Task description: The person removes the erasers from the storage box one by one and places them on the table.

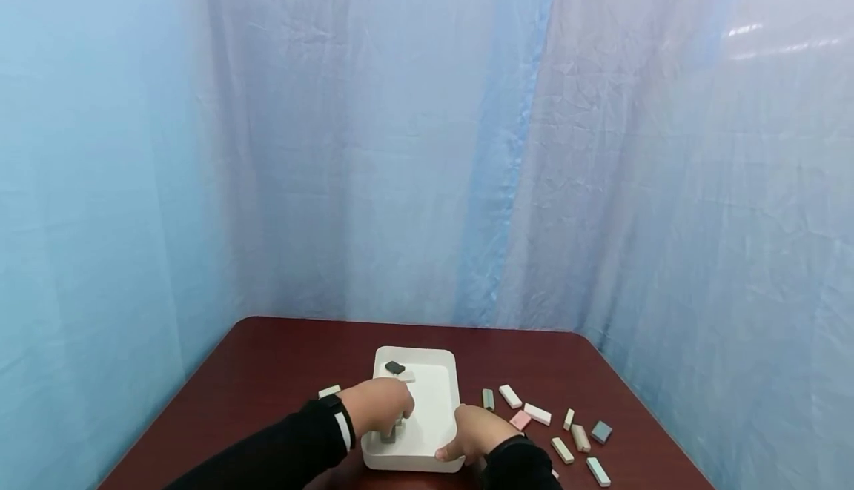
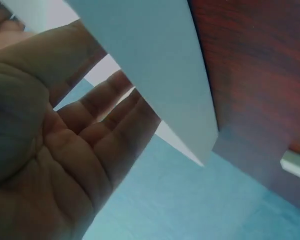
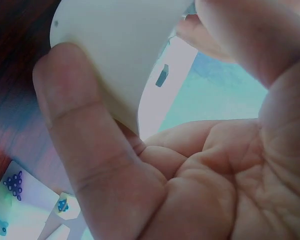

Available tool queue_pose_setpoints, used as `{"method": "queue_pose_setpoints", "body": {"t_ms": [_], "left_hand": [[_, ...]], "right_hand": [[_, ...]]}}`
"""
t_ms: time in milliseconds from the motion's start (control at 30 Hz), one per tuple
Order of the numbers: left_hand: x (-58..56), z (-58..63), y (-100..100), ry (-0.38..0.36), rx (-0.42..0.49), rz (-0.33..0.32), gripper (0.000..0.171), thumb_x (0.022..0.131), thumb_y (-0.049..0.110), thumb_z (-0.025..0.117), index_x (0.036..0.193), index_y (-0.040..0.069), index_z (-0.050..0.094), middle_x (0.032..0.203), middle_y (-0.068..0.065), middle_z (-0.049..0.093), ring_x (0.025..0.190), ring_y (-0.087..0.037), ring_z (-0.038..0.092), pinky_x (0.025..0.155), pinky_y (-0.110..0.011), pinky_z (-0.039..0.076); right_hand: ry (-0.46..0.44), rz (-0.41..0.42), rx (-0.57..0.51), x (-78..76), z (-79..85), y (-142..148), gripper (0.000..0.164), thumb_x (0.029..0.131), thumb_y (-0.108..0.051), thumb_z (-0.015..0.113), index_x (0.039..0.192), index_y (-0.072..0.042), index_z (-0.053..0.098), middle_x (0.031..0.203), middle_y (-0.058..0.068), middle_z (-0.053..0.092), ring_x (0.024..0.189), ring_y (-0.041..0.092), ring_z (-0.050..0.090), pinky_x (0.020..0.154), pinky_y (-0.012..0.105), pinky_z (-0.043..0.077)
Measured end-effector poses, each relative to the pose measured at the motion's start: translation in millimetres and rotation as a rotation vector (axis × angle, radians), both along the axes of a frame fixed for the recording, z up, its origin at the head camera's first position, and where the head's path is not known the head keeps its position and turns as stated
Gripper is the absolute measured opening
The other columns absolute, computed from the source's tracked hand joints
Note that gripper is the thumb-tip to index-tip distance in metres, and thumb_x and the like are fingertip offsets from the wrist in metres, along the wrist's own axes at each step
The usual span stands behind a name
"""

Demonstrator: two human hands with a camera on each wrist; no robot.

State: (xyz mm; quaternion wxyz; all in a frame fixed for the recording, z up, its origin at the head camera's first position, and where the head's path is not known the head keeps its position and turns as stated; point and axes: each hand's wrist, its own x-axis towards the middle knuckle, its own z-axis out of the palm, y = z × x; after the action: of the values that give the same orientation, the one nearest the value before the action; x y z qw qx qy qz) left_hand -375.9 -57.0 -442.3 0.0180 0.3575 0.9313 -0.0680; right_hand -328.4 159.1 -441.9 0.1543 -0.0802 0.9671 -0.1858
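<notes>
A white rectangular tray (image 1: 434, 401) rests on the dark red table. My left hand (image 1: 379, 405) reaches over its left wall, fingers pointing down inside, right above a small grey block (image 1: 389, 436). In the left wrist view the tray's wall (image 2: 150, 60) hides those fingertips, and I cannot tell whether they pinch a block. Farther back in the tray lie a dark grey block (image 1: 394, 367) and a white block (image 1: 406, 376). At the front right corner my right hand (image 1: 477, 432) grips the tray, its thumb over the rim and fingers outside the wall.
Several small blocks lie loose to the right of the tray, among them a pink block (image 1: 520, 420), a blue-grey block (image 1: 601, 432) and a white block (image 1: 510, 396). One pale block (image 1: 329, 391) sits left of the tray. Blue curtains (image 1: 414, 141) hang behind the table.
</notes>
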Motion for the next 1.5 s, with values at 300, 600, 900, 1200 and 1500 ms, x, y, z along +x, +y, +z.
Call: {"method": "queue_pose_setpoints", "body": {"t_ms": [300, 600, 900, 1200, 1500], "left_hand": [[9.4, -12.9, 4, -0.017, -0.06, -0.035, 0.026, 0.079, 0.019, 0.094, 0.079, 0.024, 0.069, 0.073, 0.013, 0.061, 0.064, -0.004, 0.047, 0.061, -0.022, 0.044], [12.2, -5.5, 1, -0.004, -0.038, -0.062, 0.026, 0.079, 0.011, 0.09, 0.072, 0.026, 0.071, 0.069, 0.016, 0.059, 0.061, -0.003, 0.049, 0.058, -0.02, 0.042], [17.1, -18.0, 3, 0.118, -0.039, -0.089, 0.015, 0.075, 0.026, 0.094, 0.076, 0.029, 0.08, 0.079, 0.012, 0.058, 0.075, -0.002, 0.049, 0.068, -0.018, 0.045], [3.5, 6.3, -15, 0.131, 0.235, -0.043, 0.011, 0.084, 0.009, 0.082, 0.08, 0.019, 0.082, 0.077, 0.007, 0.055, 0.074, -0.007, 0.042, 0.067, -0.023, 0.039], [-52.5, 12.2, -74, 0.198, 0.375, 0.3, 0.036, 0.095, 0.001, 0.073, 0.063, 0.014, 0.062, 0.065, -0.001, 0.057, 0.065, -0.015, 0.049, 0.069, -0.036, 0.044]], "right_hand": [[0.007, -0.011, -0.029, 6.5, -10.7, 2, 0.043, 0.087, -0.034, 0.09, 0.098, 0.001, 0.068, 0.072, 0.011, 0.067, 0.071, 0.026, 0.064, 0.083, 0.049, 0.055], [0.026, 0.022, -0.043, 5.5, -2.0, 4, 0.041, 0.089, -0.034, 0.088, 0.098, 0.0, 0.068, 0.07, 0.012, 0.067, 0.069, 0.026, 0.065, 0.081, 0.049, 0.056], [0.002, 0.006, -0.072, 6.4, -7.7, 3, 0.051, 0.089, -0.034, 0.088, 0.115, 0.004, 0.066, 0.073, 0.012, 0.068, 0.074, 0.027, 0.067, 0.088, 0.053, 0.057], [0.024, -0.01, -0.059, 5.7, -3.2, 2, 0.06, 0.088, -0.033, 0.089, 0.125, 0.007, 0.063, 0.084, 0.013, 0.065, 0.076, 0.027, 0.066, 0.089, 0.052, 0.055], [0.021, -0.023, -0.057, 4.1, -4.1, 5, 0.064, 0.088, -0.033, 0.09, 0.129, 0.008, 0.062, 0.085, 0.014, 0.066, 0.081, 0.028, 0.067, 0.099, 0.056, 0.054]]}}
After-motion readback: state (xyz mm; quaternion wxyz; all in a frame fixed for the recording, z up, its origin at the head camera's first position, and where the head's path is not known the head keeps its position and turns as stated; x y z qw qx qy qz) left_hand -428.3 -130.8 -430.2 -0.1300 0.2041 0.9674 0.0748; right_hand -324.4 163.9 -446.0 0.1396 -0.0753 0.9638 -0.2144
